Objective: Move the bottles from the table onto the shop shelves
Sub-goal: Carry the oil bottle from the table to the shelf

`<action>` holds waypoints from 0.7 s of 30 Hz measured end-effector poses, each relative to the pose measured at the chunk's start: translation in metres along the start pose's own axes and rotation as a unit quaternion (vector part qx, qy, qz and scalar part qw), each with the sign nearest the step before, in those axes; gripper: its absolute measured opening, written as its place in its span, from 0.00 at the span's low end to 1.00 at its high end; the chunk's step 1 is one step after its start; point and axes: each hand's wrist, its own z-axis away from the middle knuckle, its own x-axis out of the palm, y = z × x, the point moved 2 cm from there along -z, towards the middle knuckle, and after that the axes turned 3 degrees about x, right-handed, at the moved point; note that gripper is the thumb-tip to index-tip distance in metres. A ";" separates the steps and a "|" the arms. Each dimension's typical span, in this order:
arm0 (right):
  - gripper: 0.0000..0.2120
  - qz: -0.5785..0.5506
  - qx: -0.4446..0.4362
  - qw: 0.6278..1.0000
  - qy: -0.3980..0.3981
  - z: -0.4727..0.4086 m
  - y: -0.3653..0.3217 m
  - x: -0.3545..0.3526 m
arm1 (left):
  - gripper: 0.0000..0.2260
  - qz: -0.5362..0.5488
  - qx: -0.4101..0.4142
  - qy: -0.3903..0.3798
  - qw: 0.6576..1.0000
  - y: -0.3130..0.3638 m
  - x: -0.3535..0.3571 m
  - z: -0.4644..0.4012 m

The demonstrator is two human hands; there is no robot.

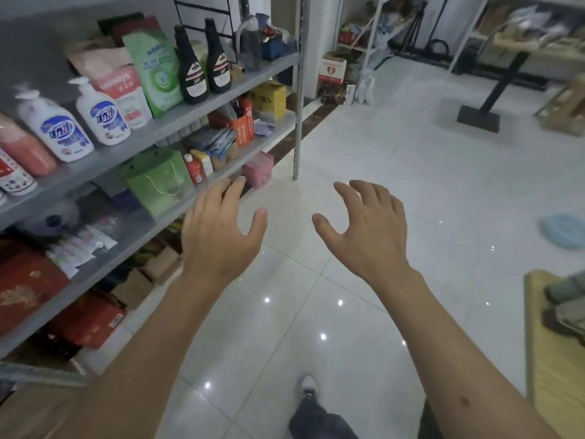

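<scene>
A: Both hands are hanging empty over the floor tiles, fingers spread, the left hand (pixel 218 236) just off the front edge of the shelves (pixel 196 112), the right hand (pixel 367 229) well apart from it.

B: Bottles?

A: Two dark bottles (pixel 202 68) and two white pump bottles (pixel 79 118) are standing along the upper shelf's front edge. The table is lying out of view.

B: Step?

A: Probably walking between loads. Next is calling for turning to the table and gripping another bottle.
</scene>
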 end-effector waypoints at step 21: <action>0.33 0.129 0.164 0.978 0.025 0.247 0.128 -0.158 | 0.31 0.087 0.186 -0.096 0.974 0.205 0.005 0.174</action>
